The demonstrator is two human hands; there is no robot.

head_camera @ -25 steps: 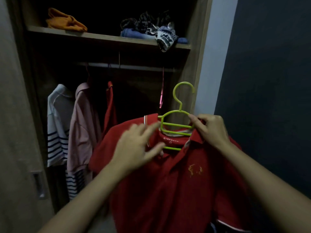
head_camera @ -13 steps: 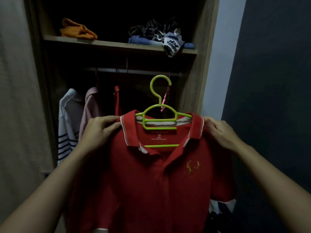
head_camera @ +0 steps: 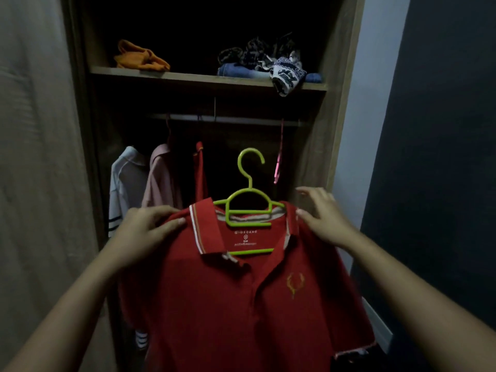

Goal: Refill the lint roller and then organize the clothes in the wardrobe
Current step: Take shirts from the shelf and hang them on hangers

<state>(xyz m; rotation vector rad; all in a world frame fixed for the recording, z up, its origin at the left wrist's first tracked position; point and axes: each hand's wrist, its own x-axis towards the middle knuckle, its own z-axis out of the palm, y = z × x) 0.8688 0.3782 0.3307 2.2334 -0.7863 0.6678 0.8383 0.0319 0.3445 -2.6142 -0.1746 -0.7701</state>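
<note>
One firm grip only — left hand [head_camera: 145, 232] pinches red polo [head_camera: 241, 304]; right hand [head_camera: 322, 218] splayed loose — polo may slide off green hanger [head_camera: 249, 211].

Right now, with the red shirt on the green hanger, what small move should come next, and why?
Probably grasp the hanger with the right hand and lift it to the rail: the shirt sits on it, the left hand grips one shoulder, the right is open.

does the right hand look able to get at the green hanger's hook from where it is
Probably yes. The right hand is open beside the red polo shirt, and the hook of the green hanger stands bare above the collar, with nothing visible between them.
</note>
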